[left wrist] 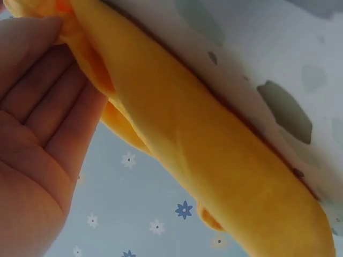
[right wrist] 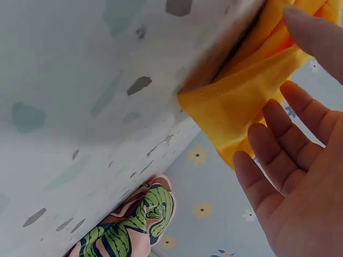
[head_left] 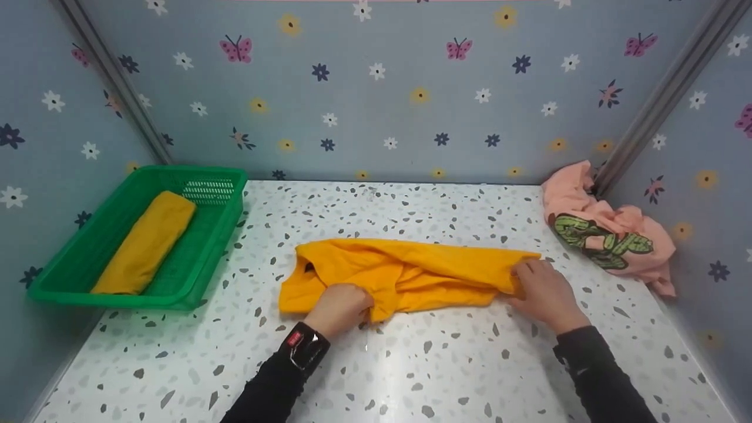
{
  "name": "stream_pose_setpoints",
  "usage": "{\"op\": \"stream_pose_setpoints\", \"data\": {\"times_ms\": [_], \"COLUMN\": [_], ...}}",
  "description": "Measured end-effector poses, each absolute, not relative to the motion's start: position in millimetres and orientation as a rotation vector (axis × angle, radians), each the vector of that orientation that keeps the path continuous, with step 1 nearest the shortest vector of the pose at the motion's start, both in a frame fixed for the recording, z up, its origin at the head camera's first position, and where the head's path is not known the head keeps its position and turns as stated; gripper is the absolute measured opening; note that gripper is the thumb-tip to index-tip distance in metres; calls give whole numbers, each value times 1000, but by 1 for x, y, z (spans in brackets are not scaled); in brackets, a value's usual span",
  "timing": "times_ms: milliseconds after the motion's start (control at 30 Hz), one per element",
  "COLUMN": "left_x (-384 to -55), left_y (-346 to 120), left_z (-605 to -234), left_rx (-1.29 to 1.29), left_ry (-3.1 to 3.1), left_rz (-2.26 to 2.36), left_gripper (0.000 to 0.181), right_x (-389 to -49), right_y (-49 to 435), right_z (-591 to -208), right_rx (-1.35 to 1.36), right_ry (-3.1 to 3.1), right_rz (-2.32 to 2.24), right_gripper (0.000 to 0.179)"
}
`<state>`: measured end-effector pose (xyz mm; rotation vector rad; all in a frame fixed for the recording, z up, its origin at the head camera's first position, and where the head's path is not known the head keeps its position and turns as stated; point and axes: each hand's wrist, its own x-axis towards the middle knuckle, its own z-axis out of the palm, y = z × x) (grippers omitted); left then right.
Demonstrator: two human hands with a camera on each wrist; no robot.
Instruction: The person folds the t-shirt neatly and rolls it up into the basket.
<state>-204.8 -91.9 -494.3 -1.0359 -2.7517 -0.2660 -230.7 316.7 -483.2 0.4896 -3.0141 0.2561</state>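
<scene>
A yellow shirt (head_left: 446,270) lies folded into a long, loose strip across the table, with a dark spot near its left end. My left hand (head_left: 341,305) pinches a gathered fold on its near side; the left wrist view shows the thumb against the cloth (left wrist: 177,123). At the strip's other end is my right hand (head_left: 546,294), its fingers touching the hem. In the right wrist view the fingers (right wrist: 273,160) are loosely extended along the cloth edge (right wrist: 225,110), with the thumb apart from them.
At the left a green plastic basket (head_left: 217,252) holds a rolled mustard-yellow cloth (head_left: 147,244). A crumpled pink garment with a green cactus-like print (head_left: 617,235) lies against the right wall. Patterned panels (head_left: 376,106) enclose the speckled table (head_left: 411,376) at the back and sides.
</scene>
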Motion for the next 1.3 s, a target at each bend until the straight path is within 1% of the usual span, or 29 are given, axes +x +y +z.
{"op": "stream_pose_setpoints", "data": {"times_ms": [100,200,300,333,400,533,667,733,900,967,1300], "left_x": [-205,-206,-208,-209,-211,-212,-213,-214,-214,-214,-208], "left_y": [-95,-99,-105,-108,-113,-123,-131,-134,-145,-149,-174], "left_z": [-490,-484,-478,-476,-472,-461,-451,-447,-441,-437,-411], "left_rx": [-999,-902,-779,-739,-669,-528,-405,-367,-325,-319,-250], "left_ry": [-2746,-2781,-2814,-2819,-2808,-2786,-2780,-2765,-2677,-2642,-2497], "left_rz": [-316,-407,-516,-551,-621,-748,-854,-886,-913,-915,-948], "left_gripper": [13,11,11,11,10,13,15,15,13,13,17], "right_x": [-232,-233,-233,-233,-234,-234,-235,-237,-240,-239,-220], "right_y": [320,322,324,324,323,321,317,315,313,314,321], "right_z": [-484,-484,-483,-483,-483,-483,-485,-487,-485,-482,-441], "right_rx": [468,464,478,474,464,445,459,474,505,486,399], "right_ry": [-2989,-2968,-2954,-2962,-2984,-3032,-2997,-2969,-2920,-2909,-2734], "right_rz": [240,230,224,228,239,246,223,216,217,248,401], "right_gripper": [49,41,28,27,30,45,44,40,19,13,11]}}
